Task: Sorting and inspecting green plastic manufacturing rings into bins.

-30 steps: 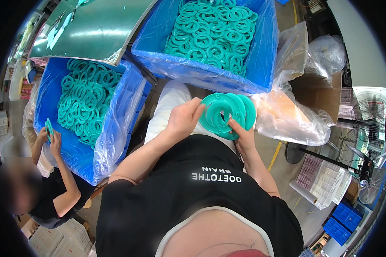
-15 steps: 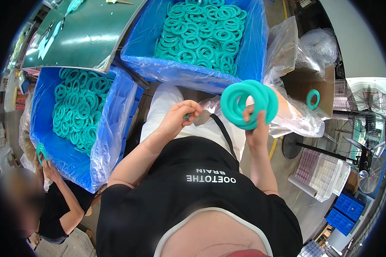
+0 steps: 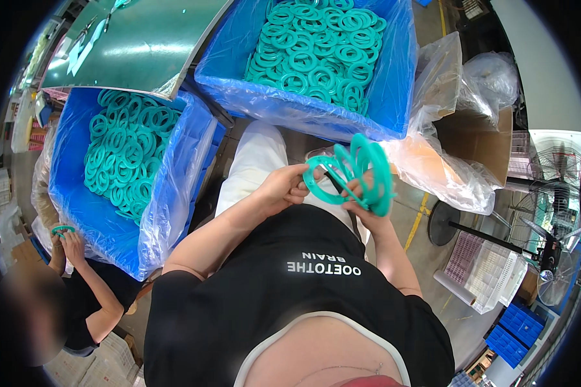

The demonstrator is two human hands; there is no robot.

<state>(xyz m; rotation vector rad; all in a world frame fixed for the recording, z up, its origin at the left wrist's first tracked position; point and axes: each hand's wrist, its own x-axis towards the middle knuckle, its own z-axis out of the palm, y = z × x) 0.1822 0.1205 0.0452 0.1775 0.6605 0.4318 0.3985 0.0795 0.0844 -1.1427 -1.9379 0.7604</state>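
Note:
Several teal plastic rings (image 3: 379, 174) hang fanned out in my right hand (image 3: 363, 198), whose fingers pass through their centres and grip the lower edges. One teal ring (image 3: 317, 193) leans away from that bunch toward the left. My left hand (image 3: 285, 188) pinches this ring's left edge between thumb and fingers. Both hands are over my lap, in front of my black shirt. Ahead stands a blue bin (image 3: 226, 74) lined with clear plastic and heaped with similar rings. Another lined blue bin (image 3: 71, 155) of rings stands at the left.
A green-topped table (image 3: 152, 48) covers the far left corner. On the right are a plastic-lined cardboard box (image 3: 481, 145), a standing fan (image 3: 552, 226) and a white crate (image 3: 481, 271). At the lower left, a co-worker's hands (image 3: 71, 244) hold a teal ring (image 3: 63, 229).
The bunch has tilted and fanned apart, and my left hand has come right to pinch one ring. A ring seen in the air by the cardboard box is out of sight now.

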